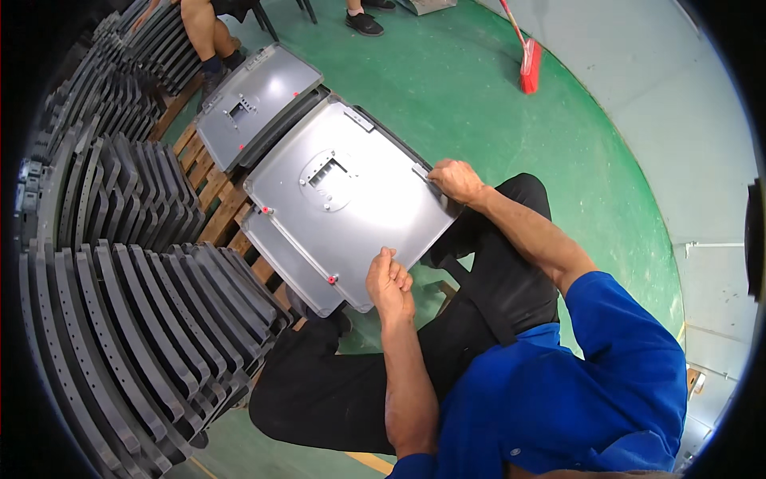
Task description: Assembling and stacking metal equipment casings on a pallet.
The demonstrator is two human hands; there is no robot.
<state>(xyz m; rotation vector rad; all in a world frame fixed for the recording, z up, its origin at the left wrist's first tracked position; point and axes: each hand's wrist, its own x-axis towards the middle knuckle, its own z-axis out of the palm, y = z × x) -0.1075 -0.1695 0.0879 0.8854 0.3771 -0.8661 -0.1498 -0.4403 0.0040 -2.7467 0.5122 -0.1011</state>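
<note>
A light grey plastic panel (359,215) lies tilted over my lap, with a round embossed area and a metal bracket (327,172) at its middle. My right hand (455,180) grips its far right edge beside a small metal clip (420,171). My left hand (389,281) is curled with its fingers pinched together at the panel's near edge. Two red plugs (331,279) sit along the panel's left side. A second grey panel (279,255) lies under it.
Another grey panel (247,104) rests further off on a wooden pallet (214,188). Rows of stacked dark grey panels (136,319) fill the left side. Another person's legs (206,36) stand at the top, and a red broom (529,65) lies on the green floor (471,88).
</note>
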